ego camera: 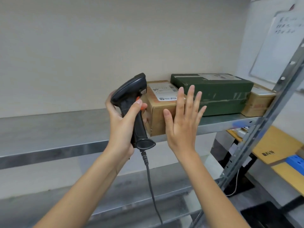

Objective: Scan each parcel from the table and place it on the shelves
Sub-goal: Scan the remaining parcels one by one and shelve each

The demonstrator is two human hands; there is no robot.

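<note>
My left hand grips the handle of a black barcode scanner with an orange trigger; its cable hangs down. My right hand is flat with straight fingers, palm against the front of a brown cardboard parcel that lies on the metal shelf. This parcel carries a white label on top. To its right lies a dark green parcel, then a smaller brown parcel at the shelf's right end.
A slotted metal upright rises at the right of the shelf. A lower shelf runs beneath. A whiteboard leans on the right wall. Behind the upright stands a yellow-topped table with a blue item.
</note>
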